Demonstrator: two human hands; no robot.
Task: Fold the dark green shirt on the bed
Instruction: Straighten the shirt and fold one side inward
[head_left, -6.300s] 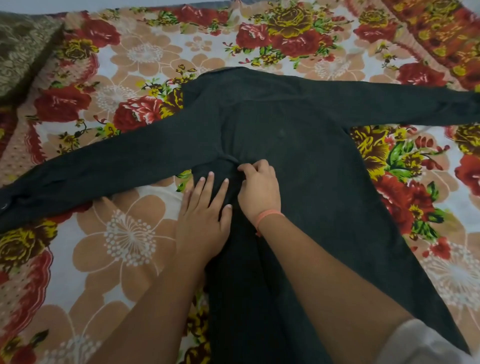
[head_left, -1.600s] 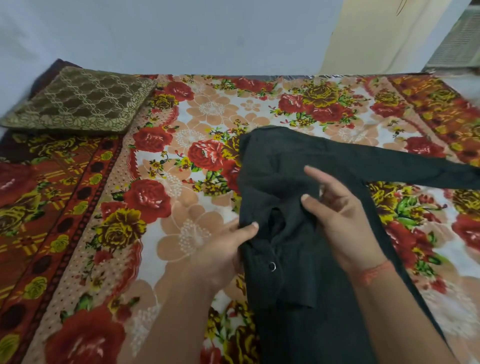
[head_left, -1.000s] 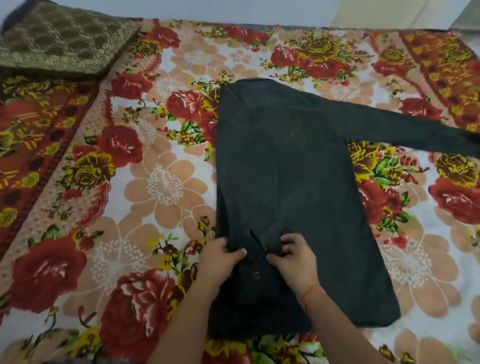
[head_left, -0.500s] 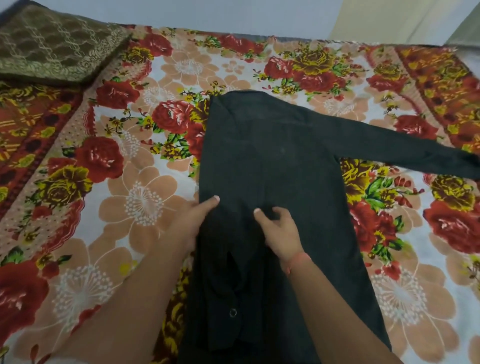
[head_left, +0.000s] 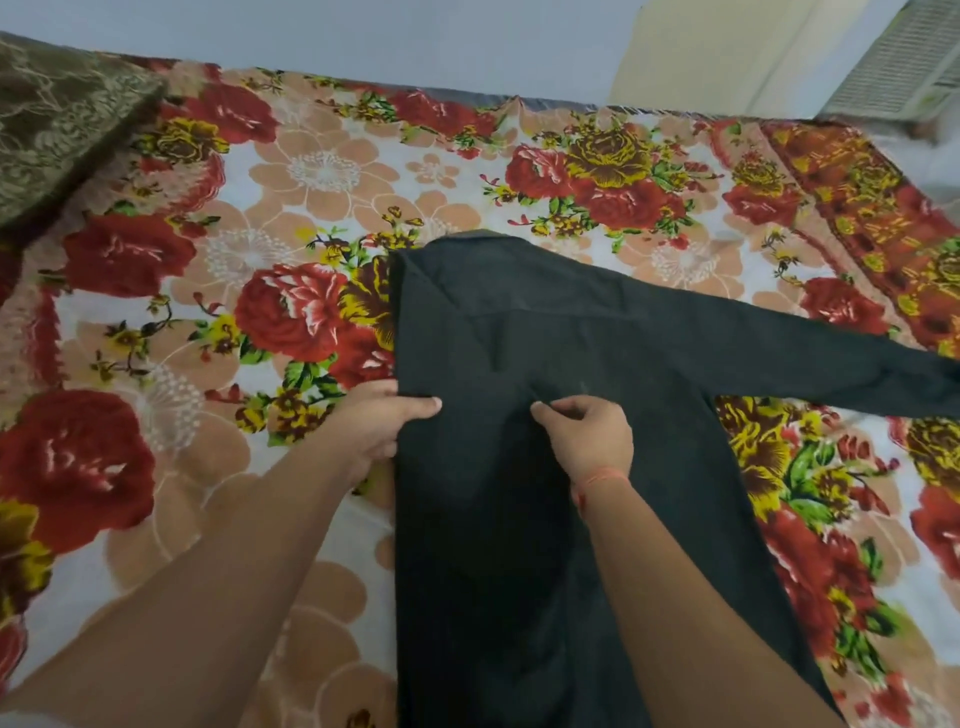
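The dark green shirt lies flat on the floral bedspread. Its left side is folded inward into a straight edge, and its right sleeve stretches out to the right edge of the view. My left hand grips the folded left edge, thumb on top and fingers tucked under the cloth. My right hand rests on the middle of the shirt and pinches a small bit of fabric between thumb and forefinger. An orange thread circles my right wrist.
A brown and gold patterned pillow sits at the far left corner of the bed. A pale wall runs behind the bed, and a vented white unit stands at the upper right.
The left sleeve went from spread out to folded in over the shirt. Both hands slid up the shirt from near the hem to its middle over the last second.
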